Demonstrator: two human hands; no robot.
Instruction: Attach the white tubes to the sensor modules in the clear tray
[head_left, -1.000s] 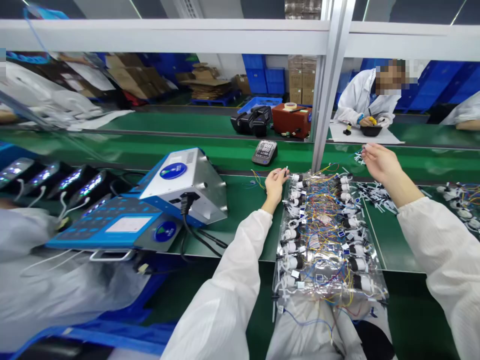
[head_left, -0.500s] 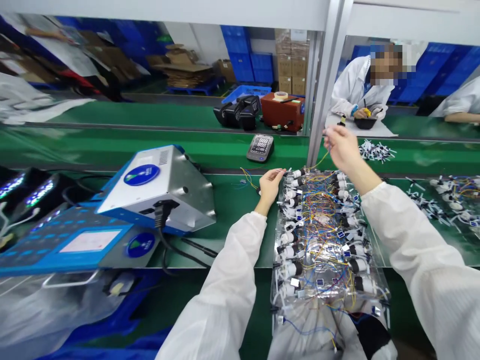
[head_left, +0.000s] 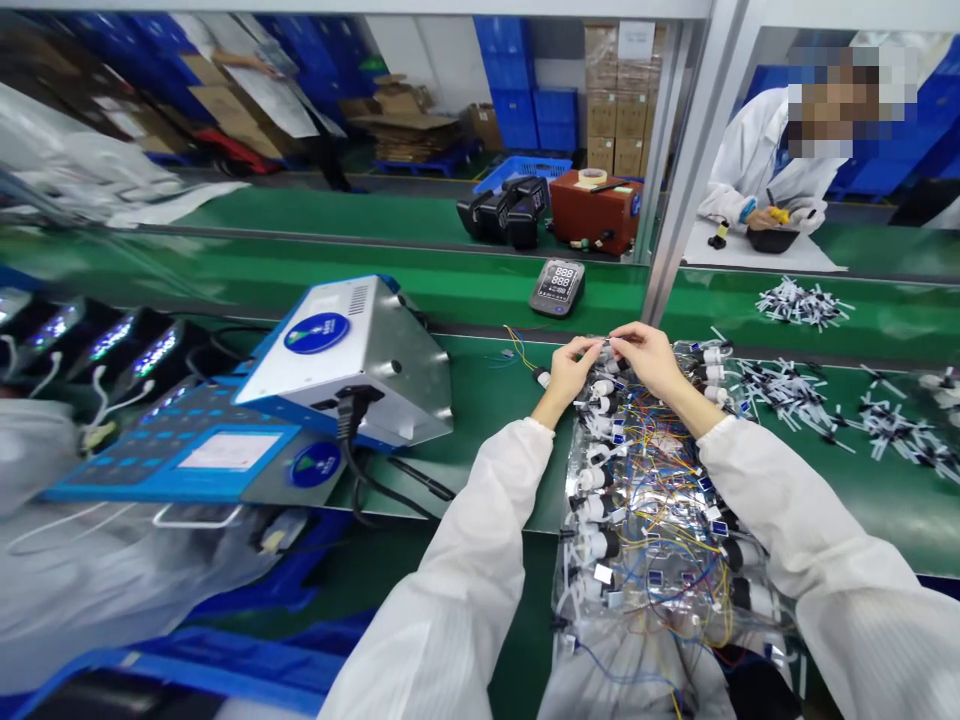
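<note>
My left hand [head_left: 568, 374] is pinched closed at the far left corner of a clear plastic sheet [head_left: 637, 610], beside a row of parts. Its fingertips meet those of my right hand [head_left: 649, 357], also pinched, over the sheet's far edge. A small grey bit shows between them; the wire in my right fingers is mostly hidden. Small white-and-black cylinders [head_left: 600, 545] with white tubes line both sides of the sheet. Yellow, blue and red wires [head_left: 652, 470] tangle down its middle. One black-ended part with yellow wires [head_left: 525, 355] lies left of my left hand.
A white-and-blue machine [head_left: 300, 350] with a black power cord stands left. Behind my hands is a lit blood pressure monitor [head_left: 557, 287]. Piles of white tube pieces [head_left: 795, 395] lie right. A metal post [head_left: 694, 150] rises ahead; a co-worker [head_left: 772, 160] sits beyond it.
My right hand has come down and left from its raised spot, where it held up a wire end, to meet my left hand. The view has shifted a little, showing more tube pieces.
</note>
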